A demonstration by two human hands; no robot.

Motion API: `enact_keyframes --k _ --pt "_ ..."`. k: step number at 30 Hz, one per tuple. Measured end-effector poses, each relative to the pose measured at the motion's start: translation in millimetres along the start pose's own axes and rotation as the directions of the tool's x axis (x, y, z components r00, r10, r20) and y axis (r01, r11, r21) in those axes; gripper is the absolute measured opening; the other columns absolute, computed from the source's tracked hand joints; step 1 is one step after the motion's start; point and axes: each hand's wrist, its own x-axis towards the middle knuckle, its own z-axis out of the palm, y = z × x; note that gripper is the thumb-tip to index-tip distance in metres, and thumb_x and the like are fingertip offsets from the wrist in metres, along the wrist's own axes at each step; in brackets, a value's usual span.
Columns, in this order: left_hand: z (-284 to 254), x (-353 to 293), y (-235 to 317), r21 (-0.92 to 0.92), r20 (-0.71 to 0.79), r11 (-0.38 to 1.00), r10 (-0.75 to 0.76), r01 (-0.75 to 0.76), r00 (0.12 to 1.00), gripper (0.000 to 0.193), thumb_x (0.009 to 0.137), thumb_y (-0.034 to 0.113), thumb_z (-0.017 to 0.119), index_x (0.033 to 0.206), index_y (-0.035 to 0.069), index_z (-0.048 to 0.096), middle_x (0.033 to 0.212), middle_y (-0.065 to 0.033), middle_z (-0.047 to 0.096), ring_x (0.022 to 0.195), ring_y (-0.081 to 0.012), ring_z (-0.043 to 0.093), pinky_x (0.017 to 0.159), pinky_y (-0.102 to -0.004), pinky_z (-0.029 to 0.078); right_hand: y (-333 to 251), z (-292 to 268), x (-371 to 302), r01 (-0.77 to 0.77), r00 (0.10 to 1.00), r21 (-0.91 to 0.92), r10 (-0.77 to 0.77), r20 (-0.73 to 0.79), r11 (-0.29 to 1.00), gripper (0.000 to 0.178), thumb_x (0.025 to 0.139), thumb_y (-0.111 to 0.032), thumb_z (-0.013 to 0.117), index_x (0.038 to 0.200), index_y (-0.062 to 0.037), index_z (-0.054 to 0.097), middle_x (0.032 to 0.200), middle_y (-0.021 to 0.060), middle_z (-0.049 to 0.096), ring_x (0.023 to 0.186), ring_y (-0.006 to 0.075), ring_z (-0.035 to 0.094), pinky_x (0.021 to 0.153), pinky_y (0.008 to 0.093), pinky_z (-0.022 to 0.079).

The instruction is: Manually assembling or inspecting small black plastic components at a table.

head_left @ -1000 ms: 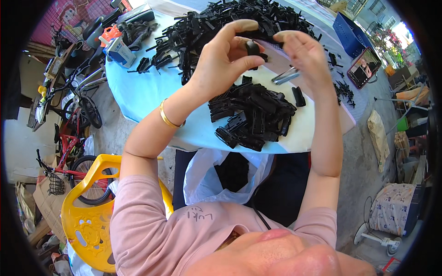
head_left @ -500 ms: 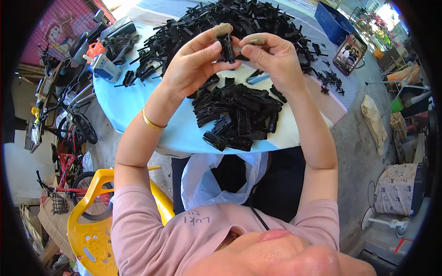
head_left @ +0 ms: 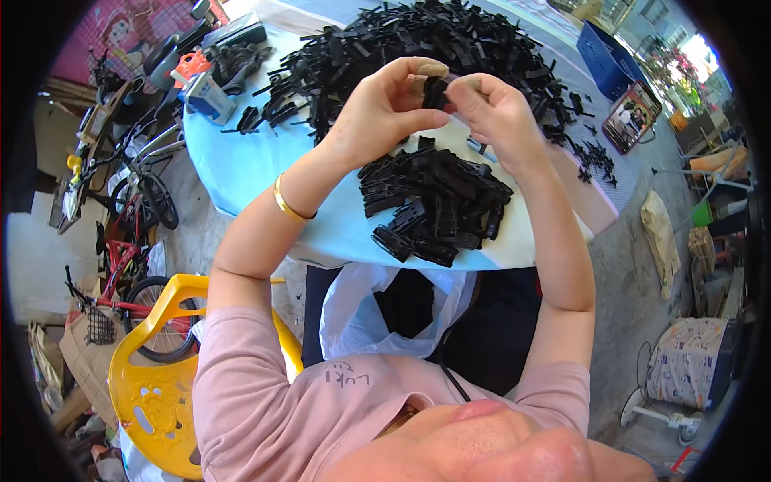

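Over the table, my left hand (head_left: 388,108) grips a small black plastic part (head_left: 434,92) between thumb and fingers. My right hand (head_left: 499,116) is pinched closed at the part's right side; whether its fingertips hold a piece of their own is hidden. Tan finger covers show on fingertips of both hands. Below them lies a near heap of black plastic parts (head_left: 438,197), longish and slotted. Behind rises a much larger pile of loose black plastic pieces (head_left: 474,48). A blue-grey object (head_left: 480,148), partly covered by my right hand, rests on the cloth.
The round table has a pale blue cloth (head_left: 241,173). A white plastic bag (head_left: 345,313) with dark contents hangs at its near edge. Small black bits (head_left: 596,161), a phone (head_left: 632,116) and a blue basket (head_left: 606,64) are at right. A small box (head_left: 210,100) stands left, beyond a yellow chair (head_left: 152,386).
The black part has turned and now shows shorter between my fingers. My right hand has closed in against it. The whole view has shifted slightly, moving the table rightward in the picture.
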Motion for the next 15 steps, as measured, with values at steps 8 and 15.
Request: enact_keyframes --k 8,15 --pt "1.2 -2.9 1.8 -0.14 -0.094 0.99 -0.024 0.011 0.995 0.041 0.079 0.0 0.059 0.116 -0.002 0.042 0.087 -0.0065 0.057 0.081 -0.0123 0.059 0.072 -0.0248 0.049 9.0 10.9 1.7 0.157 0.986 0.019 -0.157 0.05 0.987 0.018 0.088 -0.018 0.055 0.094 -0.0013 0.058 0.067 -0.003 0.05 0.048 -0.0015 0.033 0.042 0.014 0.022" --pt "8.4 -5.3 -1.7 0.023 -0.127 0.997 0.081 -0.079 0.989 0.03 0.083 0.002 0.056 0.107 -0.004 0.039 0.101 -0.014 0.057 0.081 -0.0135 0.059 0.071 -0.0256 0.051 10.8 8.2 2.0 0.295 0.956 -0.165 -0.29 0.052 0.941 0.016 0.088 -0.014 0.054 0.091 -0.0005 0.06 0.067 -0.0029 0.052 0.061 0.0027 0.045 0.054 0.0159 0.035"
